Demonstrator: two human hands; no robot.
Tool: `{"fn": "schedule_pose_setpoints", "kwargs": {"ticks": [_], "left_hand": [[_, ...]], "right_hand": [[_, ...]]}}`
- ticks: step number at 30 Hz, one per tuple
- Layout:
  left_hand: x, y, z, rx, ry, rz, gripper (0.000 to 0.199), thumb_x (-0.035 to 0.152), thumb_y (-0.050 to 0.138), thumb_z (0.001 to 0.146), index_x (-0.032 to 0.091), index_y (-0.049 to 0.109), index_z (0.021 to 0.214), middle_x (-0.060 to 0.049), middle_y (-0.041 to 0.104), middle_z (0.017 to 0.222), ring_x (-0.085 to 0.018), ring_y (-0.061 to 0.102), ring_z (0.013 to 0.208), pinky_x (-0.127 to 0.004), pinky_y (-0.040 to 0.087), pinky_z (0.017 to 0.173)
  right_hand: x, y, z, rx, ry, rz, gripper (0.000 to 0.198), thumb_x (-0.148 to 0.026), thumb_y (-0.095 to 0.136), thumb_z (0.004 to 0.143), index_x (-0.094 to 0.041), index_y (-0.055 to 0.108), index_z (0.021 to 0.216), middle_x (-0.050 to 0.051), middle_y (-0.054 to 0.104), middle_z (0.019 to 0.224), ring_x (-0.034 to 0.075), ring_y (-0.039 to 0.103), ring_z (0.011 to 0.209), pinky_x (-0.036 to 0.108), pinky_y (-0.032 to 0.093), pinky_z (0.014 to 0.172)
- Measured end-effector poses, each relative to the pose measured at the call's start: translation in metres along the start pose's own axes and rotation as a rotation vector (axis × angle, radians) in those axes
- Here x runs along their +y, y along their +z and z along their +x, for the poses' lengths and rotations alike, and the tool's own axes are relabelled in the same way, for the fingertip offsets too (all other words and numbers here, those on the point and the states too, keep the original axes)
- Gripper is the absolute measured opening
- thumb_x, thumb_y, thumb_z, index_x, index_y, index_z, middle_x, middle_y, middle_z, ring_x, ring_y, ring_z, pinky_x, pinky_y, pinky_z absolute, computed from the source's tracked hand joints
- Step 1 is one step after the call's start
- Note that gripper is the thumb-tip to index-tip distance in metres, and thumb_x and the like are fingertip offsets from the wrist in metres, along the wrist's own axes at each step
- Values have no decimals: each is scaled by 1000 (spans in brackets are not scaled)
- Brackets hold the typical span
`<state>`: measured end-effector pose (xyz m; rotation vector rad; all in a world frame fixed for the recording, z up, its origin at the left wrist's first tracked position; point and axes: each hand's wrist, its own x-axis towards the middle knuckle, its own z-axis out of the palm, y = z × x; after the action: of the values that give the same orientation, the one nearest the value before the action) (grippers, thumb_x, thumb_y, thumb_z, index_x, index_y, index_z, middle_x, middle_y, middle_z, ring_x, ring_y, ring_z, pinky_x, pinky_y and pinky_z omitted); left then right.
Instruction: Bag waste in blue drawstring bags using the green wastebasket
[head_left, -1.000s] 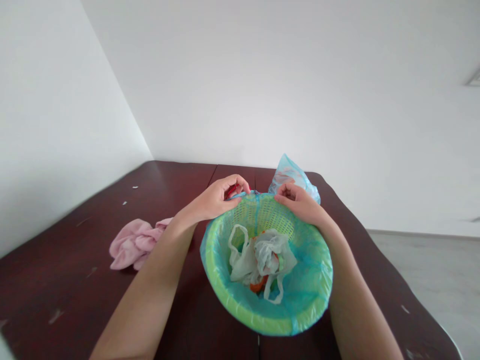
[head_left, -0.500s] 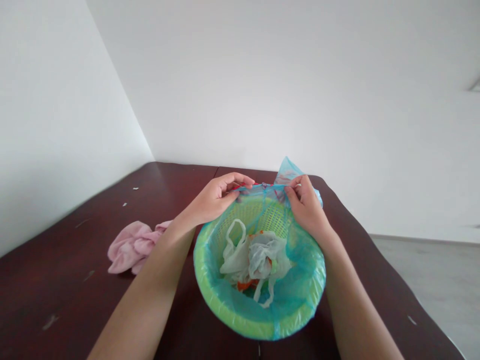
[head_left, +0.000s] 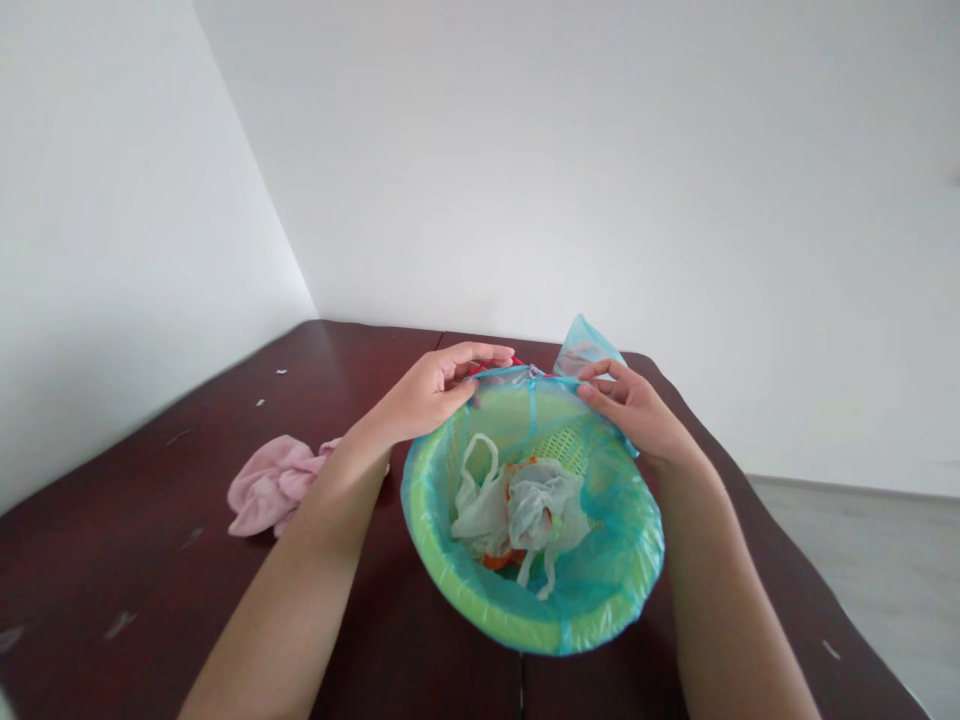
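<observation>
A green mesh wastebasket (head_left: 559,450) stands on the table, lined with a thin blue translucent garbage bag (head_left: 622,530) folded over its rim. Crumpled white plastic bags (head_left: 547,505) lie inside, with bits of orange among them. At the far side of the rim, my left hand (head_left: 450,380) pinches the bag's edge, where a red drawstring (head_left: 517,360) shows near the fingertips. My right hand (head_left: 622,400) has its thumb and fingers closed on the same edge farther right. A loose blue corner of the bag sticks up behind that hand.
A pink cloth (head_left: 277,483) lies crumpled to the left, partly behind my left forearm. The dark red-brown table (head_left: 165,540) meets white walls at the left and back. Its wavy right edge drops to a pale floor (head_left: 862,540).
My right hand has shifted slightly right along the bag's edge. The bag now covers more of the basket's far rim, and the view has moved a little.
</observation>
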<state>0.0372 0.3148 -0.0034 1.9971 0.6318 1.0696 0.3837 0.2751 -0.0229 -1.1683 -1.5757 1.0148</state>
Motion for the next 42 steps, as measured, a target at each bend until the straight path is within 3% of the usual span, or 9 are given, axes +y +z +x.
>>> {"fn": "schedule_pose_setpoints", "kwargs": {"ticks": [4,7,10,15,19,21,26,32,42], "left_hand": [[7,-13,-5,-3,35,203,42,20,68,111,23,88,148,-11,89,150,-30,85,142,-49,64,131],[8,-19,-8,46,30,333,45,20,64,113,24,85,151,-10,90,148,-29,85,139,-47,63,130],[8,-20,-8,102,16,418,42,26,63,115,24,84,152,-11,91,144,-30,86,134,-47,63,126],[18,-19,-12,124,-110,627,30,41,63,119,25,88,125,-7,92,115,-28,84,102,-38,62,95],[31,-22,-19,100,-243,662,43,61,66,117,25,80,99,0,78,82,-22,67,73,-31,45,67],[35,-27,-22,81,-298,631,50,68,70,113,24,77,89,0,74,77,-22,63,70,-31,41,62],[36,-45,-32,-113,-464,370,52,75,74,104,26,91,97,-4,88,96,-31,79,89,-34,60,77],[48,-51,-38,4,-430,317,54,77,84,98,24,92,94,-5,88,94,-31,80,88,-34,66,74],[59,-58,-43,-178,-536,8,38,60,104,88,27,96,105,-6,91,97,-34,87,92,-36,74,75]], "right_hand": [[-7,-19,-10,-132,78,-90,71,-89,98,86,-24,72,93,0,66,80,14,54,68,29,40,58],[-14,-26,-19,-221,97,-186,71,-85,98,88,-24,63,78,-3,55,70,13,47,63,29,37,54],[-24,-25,-29,-192,27,-283,67,-76,92,98,-27,52,77,-3,51,72,15,47,65,30,40,54],[-30,-19,-38,-17,-58,-466,61,-62,83,104,-28,40,76,-4,43,69,15,41,63,31,34,55],[-27,-15,-40,183,-65,-579,62,-58,81,105,-29,34,76,-5,41,64,15,36,59,33,25,55],[-28,-13,-41,259,-79,-646,54,-52,80,104,-29,40,77,-4,47,63,16,40,59,33,26,56],[-37,-5,-49,356,-75,-713,28,-48,79,103,-29,62,91,-1,65,69,20,53,61,35,34,60],[-55,-1,-82,286,-144,-777,6,-32,77,99,-30,72,99,-1,73,73,21,59,62,35,41,60],[-71,1,-109,318,-215,-769,34,-38,79,101,-29,56,77,-3,49,58,18,43,52,35,29,50]]}}
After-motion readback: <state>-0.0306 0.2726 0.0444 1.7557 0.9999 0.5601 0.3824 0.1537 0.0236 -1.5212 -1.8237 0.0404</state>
